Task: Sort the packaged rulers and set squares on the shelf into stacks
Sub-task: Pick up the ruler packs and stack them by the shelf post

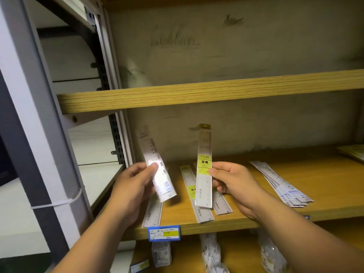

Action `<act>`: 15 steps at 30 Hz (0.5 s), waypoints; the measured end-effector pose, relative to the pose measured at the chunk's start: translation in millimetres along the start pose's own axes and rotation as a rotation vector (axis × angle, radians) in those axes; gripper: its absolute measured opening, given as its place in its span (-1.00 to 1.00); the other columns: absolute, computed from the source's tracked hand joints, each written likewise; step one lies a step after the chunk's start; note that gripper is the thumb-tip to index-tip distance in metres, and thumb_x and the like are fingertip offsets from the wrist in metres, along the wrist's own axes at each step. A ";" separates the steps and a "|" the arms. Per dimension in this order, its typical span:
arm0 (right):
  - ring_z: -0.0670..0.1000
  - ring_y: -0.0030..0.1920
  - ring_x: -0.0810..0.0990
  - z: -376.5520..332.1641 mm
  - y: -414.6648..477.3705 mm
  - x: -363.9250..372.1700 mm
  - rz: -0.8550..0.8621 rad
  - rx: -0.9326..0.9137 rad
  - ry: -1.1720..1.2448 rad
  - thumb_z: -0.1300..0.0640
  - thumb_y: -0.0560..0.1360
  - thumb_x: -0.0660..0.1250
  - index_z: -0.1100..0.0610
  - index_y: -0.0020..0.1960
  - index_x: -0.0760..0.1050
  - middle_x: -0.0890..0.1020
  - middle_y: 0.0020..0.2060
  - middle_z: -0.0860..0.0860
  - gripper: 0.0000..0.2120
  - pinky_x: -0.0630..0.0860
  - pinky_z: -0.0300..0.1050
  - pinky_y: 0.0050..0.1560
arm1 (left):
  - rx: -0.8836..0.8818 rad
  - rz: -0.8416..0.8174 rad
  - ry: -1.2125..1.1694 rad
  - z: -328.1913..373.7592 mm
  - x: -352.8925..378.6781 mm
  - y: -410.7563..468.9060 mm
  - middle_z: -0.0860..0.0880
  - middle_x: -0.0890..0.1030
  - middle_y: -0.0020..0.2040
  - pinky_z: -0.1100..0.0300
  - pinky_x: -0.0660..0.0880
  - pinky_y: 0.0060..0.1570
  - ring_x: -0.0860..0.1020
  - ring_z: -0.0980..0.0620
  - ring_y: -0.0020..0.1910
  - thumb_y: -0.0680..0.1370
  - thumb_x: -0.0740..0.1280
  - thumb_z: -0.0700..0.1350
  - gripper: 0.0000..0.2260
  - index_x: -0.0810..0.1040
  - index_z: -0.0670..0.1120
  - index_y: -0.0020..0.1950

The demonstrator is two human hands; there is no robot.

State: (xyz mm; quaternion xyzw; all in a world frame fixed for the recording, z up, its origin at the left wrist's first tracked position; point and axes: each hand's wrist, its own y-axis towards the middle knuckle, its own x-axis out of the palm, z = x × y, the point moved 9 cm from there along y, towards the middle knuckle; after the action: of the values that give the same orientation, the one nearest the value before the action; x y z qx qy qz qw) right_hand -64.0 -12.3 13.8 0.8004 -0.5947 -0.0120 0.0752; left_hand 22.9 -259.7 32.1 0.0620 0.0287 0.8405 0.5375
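Head view puts both my hands mid-frame in front of the wooden shelf [256,219]. My left hand [134,186] has its grip clenched on a blue-printed ruler pack [157,170], thumb on the face, the pack tilted so its top leans toward the upper left of the frame. My right hand [232,180] pinches a yellow-labelled ruler pack [204,168] at its label, holding it nearly upright with the hang tab on top. I judge I am holding the two side by side, faces toward me, to compare the prints before sending each to its kind.

On the shelf below, centre of the frame, several loose yellow-labelled rulers [194,196] lie lengthwise, near one another but not squared up, so that group looks unsorted. At the right of the frame a fanned stack of blue-printed packs [285,186] lies well apart from them; the left-hand pack probably belongs there. Something pale lies at the far right edge; I cannot tell what it is. A blue shelf tag [164,232] hangs on the front edge.
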 end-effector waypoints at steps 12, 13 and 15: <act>-0.05 -0.24 0.53 3.1 1.0 -7.0 0.045 0.001 0.021 0.22 0.64 0.32 0.12 0.19 0.68 0.78 -0.13 0.08 -0.80 0.47 -0.23 -0.26 | -0.067 -0.105 -0.088 -12.3 6.9 -7.2 -0.19 0.77 -0.03 0.03 0.63 -0.14 0.75 -0.11 -0.13 0.57 0.43 -0.10 -0.85 0.73 -0.11 0.09; -0.07 -0.27 0.53 3.8 1.6 -8.3 0.050 0.000 0.011 0.22 0.64 0.32 0.12 0.19 0.68 0.78 -0.16 0.06 -0.79 0.47 -0.24 -0.28 | -0.069 -0.098 -0.086 -12.3 7.0 -7.3 -0.18 0.78 -0.04 0.06 0.62 -0.19 0.75 -0.09 -0.16 0.56 0.43 -0.11 -0.85 0.72 -0.11 0.09; -0.09 -0.30 0.56 6.7 3.5 -10.4 0.059 0.024 -0.015 0.20 0.64 0.33 0.10 0.18 0.68 0.77 -0.18 0.04 -0.80 0.49 -0.23 -0.28 | -0.072 -0.092 -0.078 -13.4 7.3 -7.1 -0.18 0.78 -0.03 0.07 0.62 -0.20 0.76 -0.09 -0.16 0.55 0.45 -0.11 -0.83 0.72 -0.11 0.10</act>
State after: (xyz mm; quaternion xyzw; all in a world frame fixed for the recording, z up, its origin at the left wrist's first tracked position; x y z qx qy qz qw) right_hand -71.0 -4.0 7.0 0.7831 -0.6188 -0.0085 0.0614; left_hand 24.4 -249.8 18.6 0.0739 -0.0200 0.8124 0.5781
